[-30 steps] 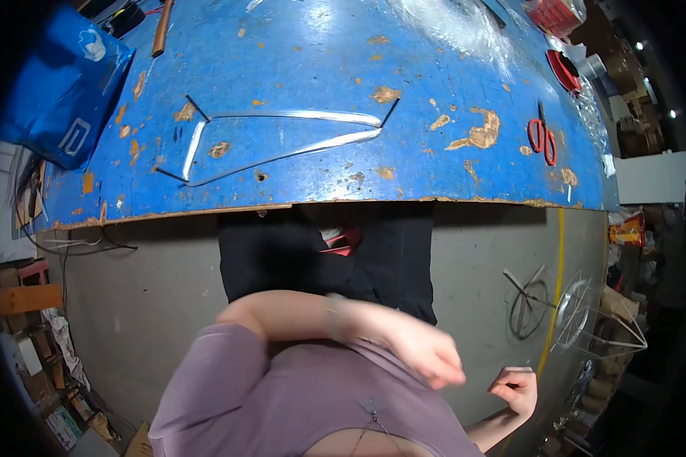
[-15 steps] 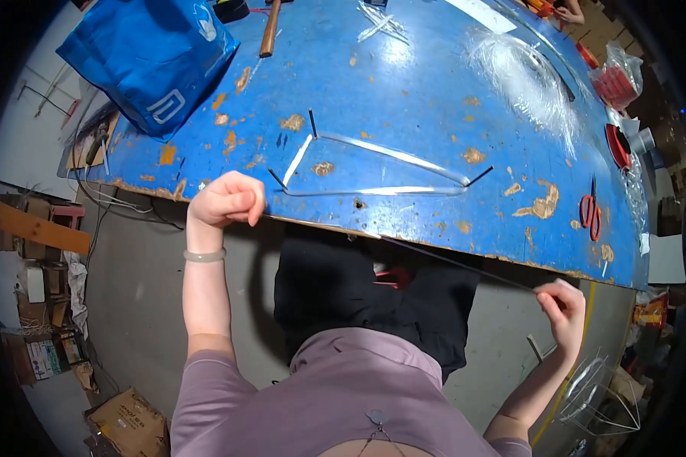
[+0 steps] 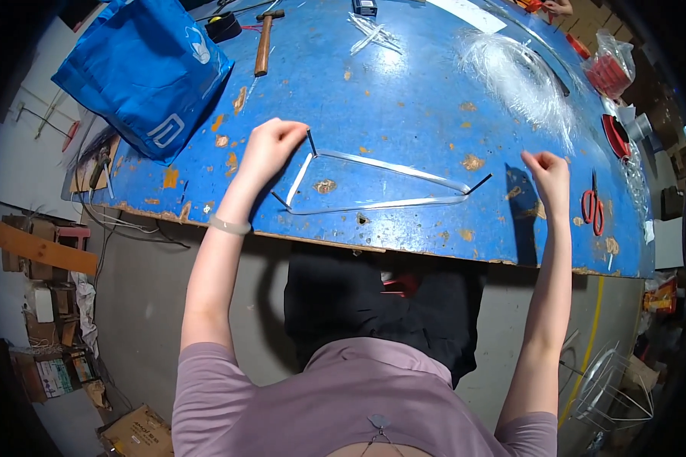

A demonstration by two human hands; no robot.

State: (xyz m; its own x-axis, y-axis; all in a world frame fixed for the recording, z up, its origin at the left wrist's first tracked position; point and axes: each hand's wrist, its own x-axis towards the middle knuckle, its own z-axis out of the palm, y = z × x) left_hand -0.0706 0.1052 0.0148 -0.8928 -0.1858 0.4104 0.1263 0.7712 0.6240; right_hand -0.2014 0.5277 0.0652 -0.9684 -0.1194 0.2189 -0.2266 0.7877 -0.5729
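Note:
Three dark nails stand in the blue worktable, with bands of clear strands looped round them in a long triangle. My left hand is closed in a pinch beside the top of the far-left nail. Another nail stands near the table's front edge, and the right-hand nail leans outward. To the right of the triangle, my right hand is pinched above the table. A thin strand ran from it half a second ago; now it is too fine to make out.
A blue bag stands at the back left, near a hammer. Loose clear strands lie at the back right. Red-handled scissors rest right of my right hand. White strips lie at the far middle.
Both hands have risen from the table's front edge and moved away from me over the tabletop. My left hand has come to the far-left nail. The looped strands still sit round the nails.

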